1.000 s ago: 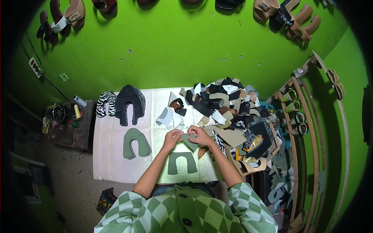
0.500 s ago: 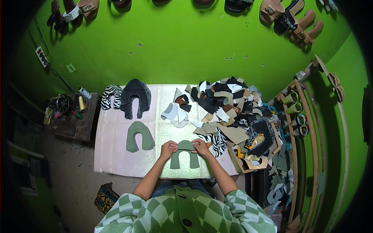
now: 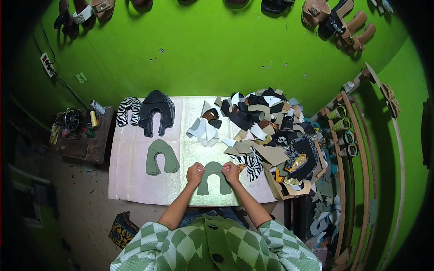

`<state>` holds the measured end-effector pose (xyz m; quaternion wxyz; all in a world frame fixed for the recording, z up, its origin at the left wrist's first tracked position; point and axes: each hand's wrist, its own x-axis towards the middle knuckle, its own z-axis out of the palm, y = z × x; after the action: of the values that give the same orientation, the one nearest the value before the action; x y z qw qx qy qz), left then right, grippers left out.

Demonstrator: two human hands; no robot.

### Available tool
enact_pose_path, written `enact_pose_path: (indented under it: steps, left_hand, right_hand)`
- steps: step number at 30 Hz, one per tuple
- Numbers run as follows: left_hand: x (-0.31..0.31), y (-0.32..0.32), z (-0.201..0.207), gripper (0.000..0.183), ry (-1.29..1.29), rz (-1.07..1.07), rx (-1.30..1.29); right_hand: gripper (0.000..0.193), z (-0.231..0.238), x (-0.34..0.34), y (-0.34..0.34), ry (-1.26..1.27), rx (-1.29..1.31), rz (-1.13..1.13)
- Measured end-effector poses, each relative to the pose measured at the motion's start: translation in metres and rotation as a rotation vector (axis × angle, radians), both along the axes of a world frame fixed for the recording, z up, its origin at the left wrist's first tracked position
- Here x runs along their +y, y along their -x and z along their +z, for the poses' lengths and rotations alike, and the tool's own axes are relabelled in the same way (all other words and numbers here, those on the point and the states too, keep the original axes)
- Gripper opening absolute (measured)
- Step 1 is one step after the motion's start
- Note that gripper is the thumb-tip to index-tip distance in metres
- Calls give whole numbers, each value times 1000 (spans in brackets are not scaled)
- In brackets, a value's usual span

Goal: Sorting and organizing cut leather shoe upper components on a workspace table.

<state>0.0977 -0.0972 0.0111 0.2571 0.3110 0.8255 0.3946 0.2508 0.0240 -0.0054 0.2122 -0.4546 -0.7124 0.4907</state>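
Observation:
In front of me on the table lies an olive-green, horseshoe-shaped shoe upper piece (image 3: 203, 184), its two legs pointing toward me. A smaller rounded green toe piece (image 3: 214, 167) sits over its curved end. My left hand (image 3: 195, 173) pinches the left corner of that toe piece, and my right hand (image 3: 231, 173) pinches the right corner. Whether the fingers also grip the layer beneath is hidden. Left of my hands rests a stack of matching green uppers (image 3: 162, 159). Behind it are black uppers (image 3: 157, 114) and zebra-striped uppers (image 3: 129, 111).
A heap of leather offcuts (image 3: 266, 113) covers the table's back right. Beside it a box (image 3: 289, 192) holds more scraps. White scraps (image 3: 204, 131) lie at the back middle. On the left stands a sewing machine (image 3: 72, 119), on the right a wooden rack (image 3: 357, 171) with sandals.
Both hands have shifted slightly on the toe piece, which now lies lower and more evenly on the horseshoe piece. The view has moved very slightly.

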Motion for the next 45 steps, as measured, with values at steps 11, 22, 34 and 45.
enact_pose_path:
  steps: [11,22,34,45]
  left_hand:
    - [3,-13,19,19,134,-63,353]
    - [-44,-31,13,53,71,-479,795]
    - [-50,-36,13,55,128,-482,771]
    - [-35,-50,15,56,184,-440,739]
  right_hand:
    - [24,16,-8,-2,-181,-58,-6]
    - [41,26,-57,-18,-803,-365,434]
    - [39,22,-44,-31,-776,-329,362]
    - [35,29,-51,-18,-997,-535,412]
